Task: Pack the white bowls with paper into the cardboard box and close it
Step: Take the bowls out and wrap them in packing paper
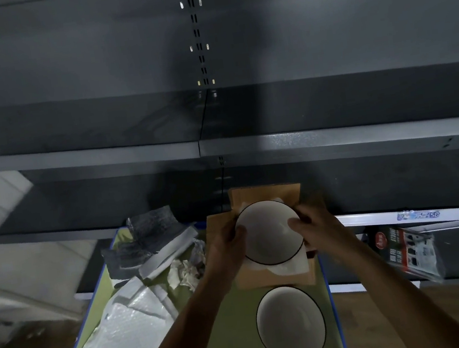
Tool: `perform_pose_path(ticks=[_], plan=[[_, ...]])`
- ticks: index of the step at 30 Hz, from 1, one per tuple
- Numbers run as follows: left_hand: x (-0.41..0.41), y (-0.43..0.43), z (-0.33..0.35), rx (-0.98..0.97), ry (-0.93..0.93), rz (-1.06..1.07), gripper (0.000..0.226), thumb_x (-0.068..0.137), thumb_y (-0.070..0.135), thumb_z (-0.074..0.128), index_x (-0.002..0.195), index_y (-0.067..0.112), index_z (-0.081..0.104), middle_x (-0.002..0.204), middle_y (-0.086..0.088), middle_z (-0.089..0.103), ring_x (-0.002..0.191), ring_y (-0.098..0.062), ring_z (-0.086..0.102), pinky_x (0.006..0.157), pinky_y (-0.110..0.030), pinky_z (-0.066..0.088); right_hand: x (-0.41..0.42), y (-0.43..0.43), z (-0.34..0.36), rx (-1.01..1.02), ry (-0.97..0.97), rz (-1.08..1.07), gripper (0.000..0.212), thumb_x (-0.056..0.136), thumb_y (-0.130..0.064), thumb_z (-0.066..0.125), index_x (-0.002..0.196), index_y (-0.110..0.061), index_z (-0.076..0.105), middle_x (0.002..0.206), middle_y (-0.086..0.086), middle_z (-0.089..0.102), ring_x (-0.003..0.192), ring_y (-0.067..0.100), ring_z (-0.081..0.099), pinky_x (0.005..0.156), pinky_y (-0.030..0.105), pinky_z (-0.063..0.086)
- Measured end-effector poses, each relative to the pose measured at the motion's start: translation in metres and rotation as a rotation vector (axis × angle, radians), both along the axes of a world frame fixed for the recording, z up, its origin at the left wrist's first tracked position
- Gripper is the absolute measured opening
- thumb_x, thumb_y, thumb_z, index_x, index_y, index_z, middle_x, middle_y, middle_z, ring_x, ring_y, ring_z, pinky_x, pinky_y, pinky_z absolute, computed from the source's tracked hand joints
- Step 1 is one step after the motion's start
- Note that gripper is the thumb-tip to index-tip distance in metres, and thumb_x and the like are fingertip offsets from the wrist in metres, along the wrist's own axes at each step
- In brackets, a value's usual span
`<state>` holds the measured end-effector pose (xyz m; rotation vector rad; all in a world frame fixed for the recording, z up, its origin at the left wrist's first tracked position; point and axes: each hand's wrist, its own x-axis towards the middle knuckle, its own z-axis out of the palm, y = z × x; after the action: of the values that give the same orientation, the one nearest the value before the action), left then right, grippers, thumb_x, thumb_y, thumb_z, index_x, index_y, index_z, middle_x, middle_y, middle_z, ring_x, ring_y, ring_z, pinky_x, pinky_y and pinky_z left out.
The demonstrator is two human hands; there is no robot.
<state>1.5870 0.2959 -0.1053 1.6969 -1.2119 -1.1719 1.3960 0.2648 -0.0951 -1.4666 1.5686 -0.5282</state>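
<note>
A person's two hands hold a white bowl (270,233) directly over the open cardboard box (263,193), mouth up and roughly level. The left hand (227,243) grips the rim on the box's left side and the right hand (315,226) grips the opposite rim. The fingers (240,229) of each hand are clamped on the bowl's edge, thumbs lying over the lip. White paper (293,267) shows beneath the bowl, spilling toward the box's near edge. Whether the bowl already rests on that paper or hangs just above it cannot be told.

A second white bowl (290,324) sits upright on the green bench (239,337), just on the near side of the box and between the two forearms. Being round, it offers no long axis, and neither hand looks clearly nearer. Once the held bowl is seated, it is likely the next piece, a short pull back from the box.

Left of the box lie crumpled paper (184,272), grey packing material (149,238) and white foam sheets (126,330). Behind the box runs dark metal shelving (335,135). The box flaps stand open, so closing is some way off.
</note>
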Motion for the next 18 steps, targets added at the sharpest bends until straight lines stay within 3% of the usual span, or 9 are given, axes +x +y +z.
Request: perform_pose_path(ticks=[2,5,9,11,13,18], plan=[[0.001,-0.001,0.004,0.001,-0.039,-0.006,0.025,0.102,0.024,0.041,0.119,0.03,0.058,0.103,0.003,0.063,0.087,-0.011,0.057,0.068,-0.024,0.047,0.0,-0.003,0.002,0.138,-0.133,0.016,0.022,0.097,-0.025,0.052,0.115,-0.038,0.051,0.112,0.002,0.058,0.097,0.026,0.064,0.076,0.046,0.06],[0.003,-0.011,0.0,0.031,-0.04,-0.025,0.029,0.101,0.026,0.042,0.125,0.023,0.059,0.107,-0.002,0.061,0.095,-0.02,0.058,0.079,-0.034,0.051,0.001,-0.011,0.0,0.193,-0.116,0.018,0.032,0.098,-0.021,0.051,0.128,-0.031,0.047,0.118,0.005,0.057,0.095,0.027,0.066,0.074,0.046,0.061],[0.008,-0.032,-0.01,0.083,-0.104,-0.098,0.041,0.089,0.032,0.042,0.123,0.019,0.061,0.112,-0.009,0.062,0.106,-0.032,0.059,0.087,-0.05,0.053,0.008,-0.024,-0.009,0.118,-0.016,-0.008,0.028,0.096,-0.017,0.05,0.123,-0.023,0.051,0.11,0.003,0.056,0.1,0.026,0.061,0.074,0.046,0.06],[0.012,-0.043,-0.011,0.159,-0.055,-0.125,0.04,0.091,0.026,0.043,0.128,0.018,0.057,0.117,-0.011,0.058,0.109,-0.036,0.058,0.085,-0.054,0.055,0.012,-0.027,-0.012,0.095,0.046,-0.035,0.024,0.095,-0.018,0.05,0.117,-0.026,0.052,0.106,0.002,0.057,0.099,0.025,0.06,0.077,0.047,0.06],[0.013,-0.054,-0.012,0.226,-0.037,-0.142,0.037,0.095,0.017,0.044,0.129,0.019,0.056,0.116,-0.01,0.058,0.108,-0.035,0.059,0.082,-0.053,0.057,0.014,-0.031,-0.017,0.094,0.089,-0.065,0.026,0.092,-0.019,0.05,0.117,-0.024,0.053,0.109,0.004,0.058,0.099,0.026,0.06,0.077,0.048,0.059],[0.011,-0.07,-0.029,0.247,-0.117,-0.219,0.033,0.095,0.018,0.042,0.126,0.019,0.056,0.117,-0.007,0.06,0.103,-0.029,0.062,0.082,-0.048,0.057,0.016,-0.038,-0.03,0.158,0.246,-0.084,0.033,0.086,-0.021,0.048,0.118,-0.022,0.053,0.107,0.007,0.06,0.096,0.025,0.059,0.082,0.045,0.056]])
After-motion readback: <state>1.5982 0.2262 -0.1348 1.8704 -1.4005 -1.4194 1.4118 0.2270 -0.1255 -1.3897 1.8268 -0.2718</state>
